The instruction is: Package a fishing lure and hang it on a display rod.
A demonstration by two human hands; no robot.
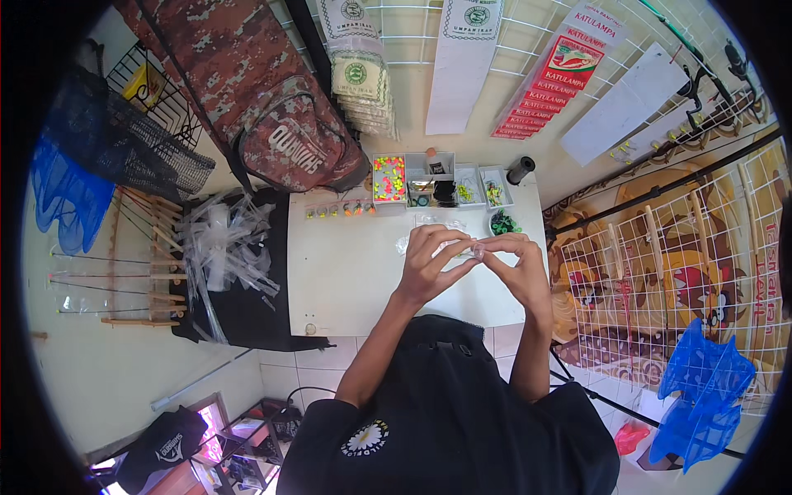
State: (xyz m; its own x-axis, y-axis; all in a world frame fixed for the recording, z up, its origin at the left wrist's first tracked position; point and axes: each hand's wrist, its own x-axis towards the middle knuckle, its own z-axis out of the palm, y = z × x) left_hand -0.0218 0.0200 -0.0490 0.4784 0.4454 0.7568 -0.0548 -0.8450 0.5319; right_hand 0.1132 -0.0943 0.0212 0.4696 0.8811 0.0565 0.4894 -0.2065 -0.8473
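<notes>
My left hand [430,263] and my right hand [520,266] meet over the white table [346,272]. Between the fingertips of both is a small clear plastic piece [478,251], perhaps a little bag. A small yellowish-green item shows beside my left fingers, partly hidden by them. Beyond the hands, clear plastic packets [440,221] lie on the tabletop. Just past my right hand stands a small round container of green and black pieces [505,223].
At the table's back are a tray of bright floats [389,178], trays of small tackle [468,185] and a dark cylinder [520,170]. A row of small lures [340,210] lies left of them. Plastic wrappers [226,247] pile at left; a camouflage rod bag [291,136] leans behind.
</notes>
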